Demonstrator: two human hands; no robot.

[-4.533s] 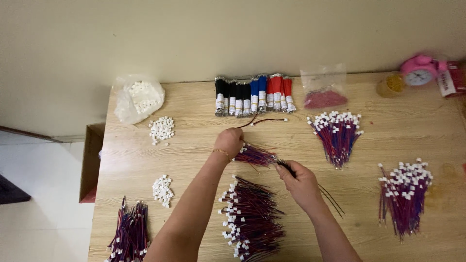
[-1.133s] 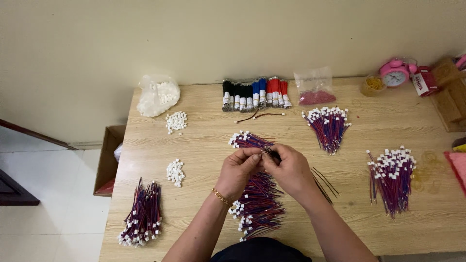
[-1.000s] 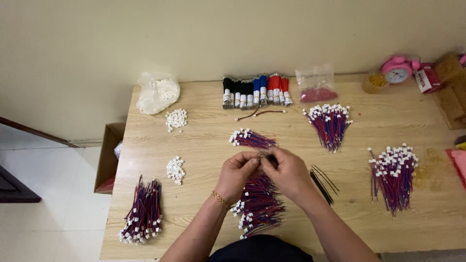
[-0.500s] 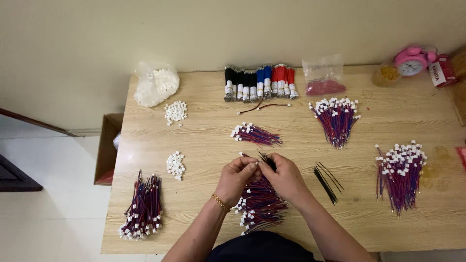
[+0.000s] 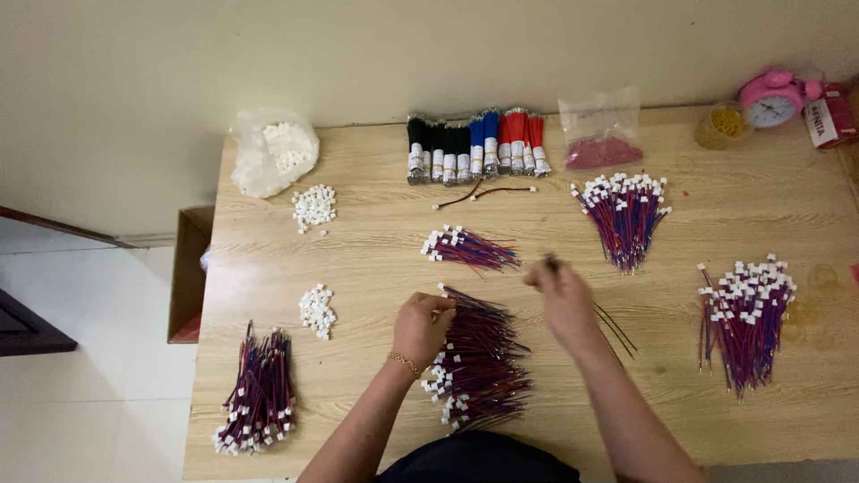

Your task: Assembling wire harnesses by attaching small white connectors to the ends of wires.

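Head view, wooden table (image 5: 376, 259), seen from above.

Left hand (image 5: 420, 326): curled shut, resting at the left edge of the central wire pile (image 5: 479, 367); fingers touching the pile's upper strands; a bracelet (image 5: 404, 361) at the wrist.

Right hand (image 5: 562, 295): lifted just right of the pile, blurred; fingertips pinched on what looks like a thin dark piece, kind not readable; loose black strands (image 5: 616, 326) on the table just beside it.

Small bundle (image 5: 467, 249): above the hands, white connectors pointing left, apart from both hands.

Handling note, as judgement: draw few wires at a time from the pile's top edge; keep connector ends aligned; steady the pile with the left hand so neighbours do not drag.

Surroundings: finished bundles at far left (image 5: 259, 394), upper right (image 5: 625, 213) and right (image 5: 743, 313); two connector heaps (image 5: 315, 207); bag (image 5: 273, 161); tape rolls (image 5: 474, 148); pink clock (image 5: 771, 98).
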